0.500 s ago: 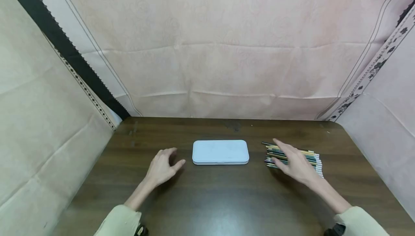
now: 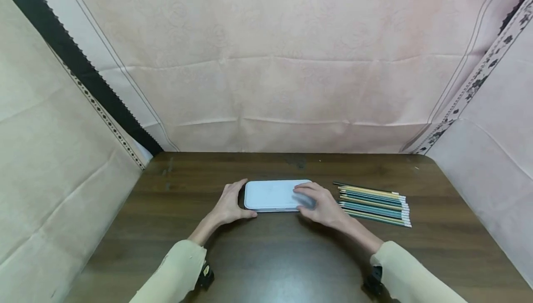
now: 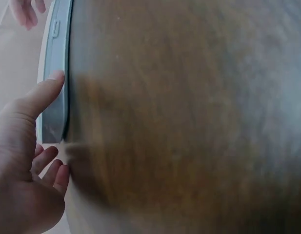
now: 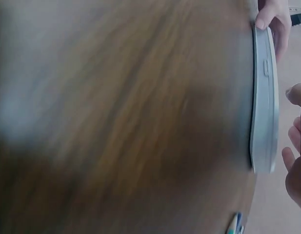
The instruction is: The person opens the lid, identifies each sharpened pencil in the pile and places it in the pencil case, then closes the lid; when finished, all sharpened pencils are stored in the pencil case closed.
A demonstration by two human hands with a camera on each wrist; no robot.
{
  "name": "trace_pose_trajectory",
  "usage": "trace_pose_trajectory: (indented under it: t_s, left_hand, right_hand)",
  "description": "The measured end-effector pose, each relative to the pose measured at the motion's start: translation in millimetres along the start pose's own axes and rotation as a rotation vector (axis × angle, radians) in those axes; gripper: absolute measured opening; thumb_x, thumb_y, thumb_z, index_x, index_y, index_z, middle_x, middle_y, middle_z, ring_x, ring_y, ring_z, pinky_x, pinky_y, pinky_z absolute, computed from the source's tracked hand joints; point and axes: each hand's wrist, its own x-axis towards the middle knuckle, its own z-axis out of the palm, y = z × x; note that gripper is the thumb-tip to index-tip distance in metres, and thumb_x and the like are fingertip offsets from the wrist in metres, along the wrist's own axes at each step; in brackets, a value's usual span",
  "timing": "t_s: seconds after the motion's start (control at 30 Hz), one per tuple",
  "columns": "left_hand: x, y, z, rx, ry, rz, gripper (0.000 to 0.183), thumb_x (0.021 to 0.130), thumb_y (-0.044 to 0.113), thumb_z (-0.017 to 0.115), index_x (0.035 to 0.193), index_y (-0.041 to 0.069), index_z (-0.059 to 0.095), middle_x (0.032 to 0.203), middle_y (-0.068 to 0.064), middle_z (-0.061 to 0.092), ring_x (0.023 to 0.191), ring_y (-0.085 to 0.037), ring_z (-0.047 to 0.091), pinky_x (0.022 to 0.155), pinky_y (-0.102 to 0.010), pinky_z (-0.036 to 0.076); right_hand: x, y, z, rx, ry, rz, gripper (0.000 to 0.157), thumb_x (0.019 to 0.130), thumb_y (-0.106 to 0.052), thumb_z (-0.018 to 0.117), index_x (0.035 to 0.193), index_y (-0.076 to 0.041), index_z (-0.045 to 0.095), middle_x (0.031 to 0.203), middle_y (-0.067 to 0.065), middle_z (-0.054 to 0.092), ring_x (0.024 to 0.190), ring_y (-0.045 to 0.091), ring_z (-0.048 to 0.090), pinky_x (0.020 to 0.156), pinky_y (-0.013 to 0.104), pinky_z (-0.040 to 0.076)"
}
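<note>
A flat white pencil case (image 2: 270, 195) with rounded corners lies in the middle of the table, its small front catch showing in both wrist views. My left hand (image 2: 228, 205) holds its left end, the thumb at the front side and the fingers around towards the back corner. Over the right end reaches my right hand (image 2: 325, 206), fingers spread and loosely bent, with nothing in it. In the right wrist view that thumb stands apart from the case's side (image 4: 265, 107). To the right lies a row of several pencils (image 2: 374, 203) in green, yellowish and dark colours, white ends pointing right.
The dark wooden table (image 2: 266, 256) has its far edge against a pale creased cloth (image 2: 266, 85). Further cloth hangs along the left and right sides, with a black band (image 2: 83, 67) on the left.
My right hand has left the pencils and moved left over the case. The left hand has moved right to the case's left end. Case and pencils stay in place.
</note>
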Motion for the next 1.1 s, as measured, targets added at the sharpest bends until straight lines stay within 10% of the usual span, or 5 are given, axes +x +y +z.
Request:
trace_pose_trajectory:
  t_s: [0.37, 1.1]
  left_hand:
    - [4.9, 0.2, 7.4, -0.080, 0.026, -0.047, 0.101, 0.066, 0.032, 0.095, 0.150, 0.009, 0.044, 0.138, -0.012, 0.052, 0.128, -0.031, 0.039, 0.101, -0.051, 0.037]
    - [1.7, -7.9, 10.9, -0.095, 0.042, -0.066, 0.097, 0.068, 0.033, 0.094, 0.150, 0.013, 0.045, 0.136, -0.013, 0.050, 0.128, -0.031, 0.040, 0.098, -0.053, 0.039]
  right_hand:
    - [6, 0, 23.1, 0.001, -0.003, 0.071, 0.042, 0.074, -0.008, 0.087, 0.114, -0.005, 0.073, 0.121, 0.007, 0.065, 0.115, 0.025, 0.058, 0.091, 0.048, 0.048]
    - [10, 2, 39.1, -0.386, 0.015, -0.233, 0.033, 0.077, -0.025, 0.087, 0.104, -0.009, 0.076, 0.106, 0.007, 0.066, 0.094, 0.024, 0.062, 0.084, 0.043, 0.050]
